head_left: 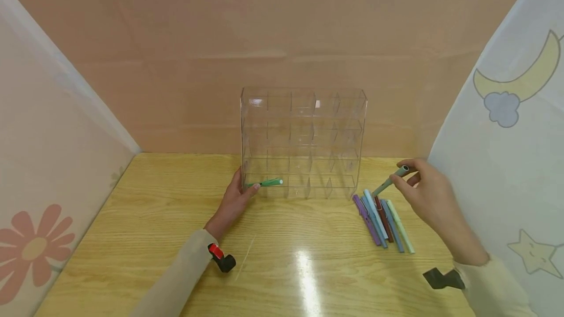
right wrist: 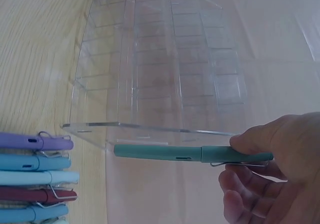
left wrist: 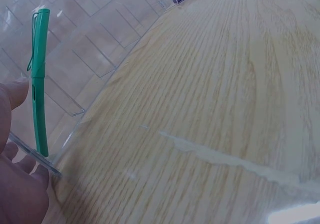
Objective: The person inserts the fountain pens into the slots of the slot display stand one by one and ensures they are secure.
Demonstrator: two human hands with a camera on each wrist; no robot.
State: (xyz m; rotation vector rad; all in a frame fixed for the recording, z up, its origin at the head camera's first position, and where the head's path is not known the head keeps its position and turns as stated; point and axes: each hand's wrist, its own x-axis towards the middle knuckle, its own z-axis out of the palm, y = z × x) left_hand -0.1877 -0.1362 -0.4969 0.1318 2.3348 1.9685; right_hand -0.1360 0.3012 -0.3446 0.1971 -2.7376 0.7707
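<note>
A clear acrylic rack (head_left: 301,153) with rows of small compartments stands upright on the table. My left hand (head_left: 235,197) grips its lower left side, thumb in front and other fingers behind the side panel. By that thumb, a green pen (left wrist: 39,84) lies crosswise at the lower left compartments. To the right of the rack, my right hand (head_left: 427,190) pinches a grey-green pen (right wrist: 165,152) by its cap between thumb and fingers, tilted above a row of pens. That row holds a purple pen (head_left: 366,220), a dark red pen (head_left: 384,219), a pale green pen (head_left: 401,226) and several blue ones.
The wooden table (head_left: 167,229) has a bright light reflection near the front. A plain brown backdrop (head_left: 282,23) rises behind the rack. Printed fabric walls flank both sides, the right one (head_left: 506,160) close to my right forearm.
</note>
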